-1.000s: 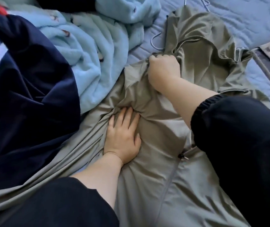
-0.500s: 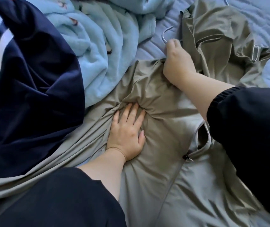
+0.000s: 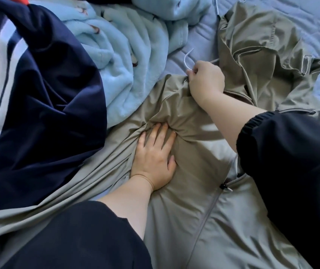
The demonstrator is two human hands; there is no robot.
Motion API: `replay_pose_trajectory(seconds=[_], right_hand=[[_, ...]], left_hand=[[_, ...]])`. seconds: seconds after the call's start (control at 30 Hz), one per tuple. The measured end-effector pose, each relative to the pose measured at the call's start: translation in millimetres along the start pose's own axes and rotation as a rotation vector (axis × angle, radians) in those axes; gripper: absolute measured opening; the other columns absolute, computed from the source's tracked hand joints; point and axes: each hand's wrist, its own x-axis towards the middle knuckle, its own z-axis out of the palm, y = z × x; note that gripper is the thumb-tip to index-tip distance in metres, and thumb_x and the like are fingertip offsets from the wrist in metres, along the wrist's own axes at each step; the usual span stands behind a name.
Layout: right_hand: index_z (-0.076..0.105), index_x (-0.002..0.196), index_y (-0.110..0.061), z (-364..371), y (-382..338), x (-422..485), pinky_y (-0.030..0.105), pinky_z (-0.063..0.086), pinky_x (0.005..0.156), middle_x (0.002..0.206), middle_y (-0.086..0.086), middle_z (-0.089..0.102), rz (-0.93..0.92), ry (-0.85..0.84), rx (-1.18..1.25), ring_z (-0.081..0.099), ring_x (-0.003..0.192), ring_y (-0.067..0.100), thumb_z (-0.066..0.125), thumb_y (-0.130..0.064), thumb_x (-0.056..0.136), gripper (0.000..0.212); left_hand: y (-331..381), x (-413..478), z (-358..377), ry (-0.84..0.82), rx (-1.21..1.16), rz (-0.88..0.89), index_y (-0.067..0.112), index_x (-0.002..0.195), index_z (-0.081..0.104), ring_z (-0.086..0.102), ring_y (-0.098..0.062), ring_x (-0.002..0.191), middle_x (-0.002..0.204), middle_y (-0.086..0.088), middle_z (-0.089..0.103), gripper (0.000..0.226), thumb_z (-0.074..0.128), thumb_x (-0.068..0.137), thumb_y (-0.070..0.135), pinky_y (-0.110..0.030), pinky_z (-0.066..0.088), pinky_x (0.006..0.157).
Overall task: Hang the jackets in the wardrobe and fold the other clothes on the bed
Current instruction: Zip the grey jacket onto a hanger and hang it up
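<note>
Now that the right hand (image 3: 206, 82) has pinched the hanger hook (image 3: 184, 60), out at eleven o'clock, the flat left hand (image 3: 154, 160) pins the jacket (image 3: 194, 191); hanging looks close.

Jacket (image 3: 203, 200) on bed (image 3: 291, 14); sports top (image 3: 38, 113) to L, fleece (image 3: 128, 55) behind it; hanger hook (image 3: 186, 59) at collar, rest prob. inside.

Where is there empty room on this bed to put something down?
The biggest bare patch of blue quilted bedspread is top right, beyond the olive-green zip jacket. A narrow strip lies between the light blue fleece and that jacket, but the white wire hanger pokes in. The left is crowded by the navy striped jacket.
</note>
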Motion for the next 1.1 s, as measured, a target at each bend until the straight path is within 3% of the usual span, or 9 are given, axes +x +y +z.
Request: replay_pose_trajectory(seconds=[0.1,0.17,0.3,0.43,0.63,0.73,0.83,0.97,1.1], right_hand=[[0.06,0.082,-0.01,-3.7,1.5,-15.1,0.035,0.033,0.075,0.092,0.013,0.065,-0.079,0.082,0.082,0.052,0.1,0.035,0.048,-0.036,0.096,0.032],[0.051,0.069,-0.015,-5.4,-1.7,-19.9,0.036,0.037,0.076,0.085,0.011,0.062,-0.068,0.022,0.122,0.054,0.096,0.034,0.047,-0.039,0.095,0.036],[0.058,0.079,-0.02,-8.3,-9.2,-29.1,0.039,0.043,0.089,0.099,0.009,0.065,0.011,-0.094,0.159,0.055,0.102,0.032,0.053,-0.045,0.092,0.028],[0.066,0.085,-0.02,-18.3,-17.8,-42.2,0.039,0.042,0.093,0.097,0.009,0.066,0.024,0.084,0.274,0.055,0.103,0.032,0.056,-0.039,0.091,0.022],[0.063,0.071,-0.012,-22.2,-36.3,-91.5,0.034,0.046,0.077,0.071,0.006,0.055,-0.047,0.221,0.573,0.054,0.077,0.026,0.063,-0.026,0.088,0.023],[0.059,0.063,-0.012,-20.4,-41.0,-129.1,0.027,0.038,0.066,0.055,-0.006,0.047,-0.14,0.276,0.714,0.046,0.064,0.016,0.067,-0.02,0.085,0.025],[0.056,0.056,-0.013,-28.9,-37.5,-169.1,0.023,0.033,0.055,0.052,-0.006,0.043,-0.218,0.315,0.836,0.037,0.052,0.008,0.069,-0.017,0.083,0.03],[0.06,0.058,-0.016,-49.0,-32.7,-227.9,0.014,0.031,0.048,0.051,-0.006,0.046,-0.197,0.304,0.914,0.035,0.044,0.001,0.068,-0.009,0.084,0.028],[0.067,0.062,-0.02,-60.2,-24.1,-288.2,0.018,0.046,0.068,0.082,0.012,0.073,-0.117,0.243,1.04,0.058,0.067,0.005,0.067,-0.001,0.083,0.028]], left_hand=[[-0.1,-0.4,2.8,0.004,-0.014,0.003,0.013,0.137,0.05,0.039,-0.029,0.136,0.147,-0.013,0.042,0.067,0.038,0.076,0.038,-0.05,0.03,0.109],[-0.4,0.8,4.9,0.03,-0.018,0.01,0.014,0.136,0.051,0.04,-0.029,0.135,0.146,-0.013,0.043,0.067,0.038,0.075,0.038,-0.05,0.031,0.108],[-0.7,0.1,9.1,0.064,-0.036,0.008,0.016,0.139,0.048,0.036,-0.027,0.137,0.148,-0.01,0.04,0.068,0.035,0.076,0.038,-0.049,0.026,0.111],[-2.3,3.3,15.7,0.094,-0.03,0.016,0.019,0.144,0.039,0.026,-0.024,0.142,0.153,-0.006,0.032,0.069,0.034,0.079,0.04,-0.047,0.017,0.113],[-6.0,4.8,27.1,0.23,-0.039,0.051,0.021,0.141,0.042,0.027,-0.022,0.14,0.15,-0.005,0.036,0.066,0.036,0.078,0.04,-0.045,0.017,0.113],[-6.9,4.5,33.7,0.265,-0.057,0.048,0.022,0.143,0.04,0.025,-0.021,0.141,0.152,-0.005,0.034,0.065,0.036,0.08,0.039,-0.044,0.015,0.114],[-8.9,6.3,31.1,0.297,-0.112,0.061,0.025,0.146,0.033,0.019,-0.018,0.143,0.156,-0.002,0.026,0.06,0.041,0.087,0.034,-0.041,0.011,0.116],[-10.9,-12.1,17.7,0.415,-0.491,0.075,0.01,0.136,0.051,0.027,-0.026,0.141,0.151,-0.014,0.034,0.049,0.051,0.087,0.009,-0.034,0.015,0.118],[-18.7,-37.8,-5.5,0.183,-1.06,-0.114,0.002,0.129,0.056,0.036,-0.023,0.137,0.145,-0.013,0.043,0.045,0.045,0.087,-0.01,-0.019,0.021,0.111]])
